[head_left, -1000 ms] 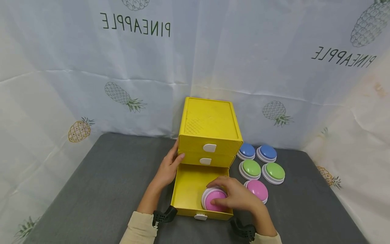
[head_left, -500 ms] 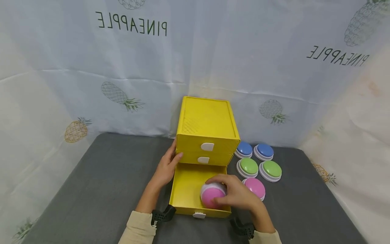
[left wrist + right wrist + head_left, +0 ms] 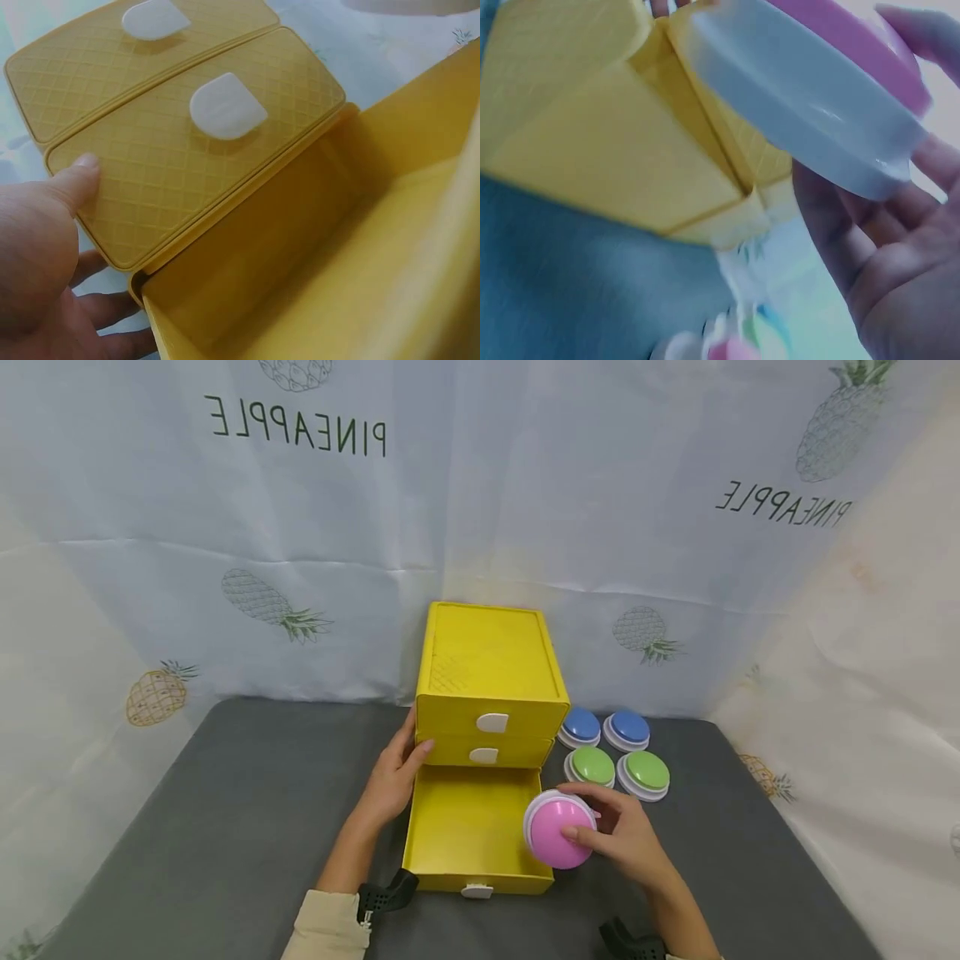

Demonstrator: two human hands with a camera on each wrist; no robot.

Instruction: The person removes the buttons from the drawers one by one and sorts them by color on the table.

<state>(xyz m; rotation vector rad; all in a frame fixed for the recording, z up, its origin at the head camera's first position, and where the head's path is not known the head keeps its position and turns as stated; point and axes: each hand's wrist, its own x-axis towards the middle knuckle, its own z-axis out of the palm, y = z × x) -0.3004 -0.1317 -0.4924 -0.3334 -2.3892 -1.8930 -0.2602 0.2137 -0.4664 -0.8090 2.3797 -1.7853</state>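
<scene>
My right hand [image 3: 622,835] holds a pink dome push button [image 3: 558,833] with a white base by its edge, thumb on the pink dome. The button is tilted, over the right wall of the pulled-out bottom drawer [image 3: 465,827]. No object shows inside that drawer. My left hand [image 3: 390,781] grips the left front corner of the yellow drawer cabinet [image 3: 487,652]. In the left wrist view its thumb [image 3: 86,163] presses the middle drawer's front, while the fingers lie along the side. The two upper drawers are closed.
Right of the cabinet stand two blue buttons [image 3: 627,728] and two green buttons [image 3: 647,772] on the grey table [image 3: 285,810]. Another pink button [image 3: 731,349] is mostly hidden behind my right hand in the head view. A pineapple-print cloth [image 3: 337,527] hangs behind.
My right hand has lifted the pink button out of the bottom drawer, moving it up and right. My left hand keeps its grip on the cabinet. The head view has shifted slightly.
</scene>
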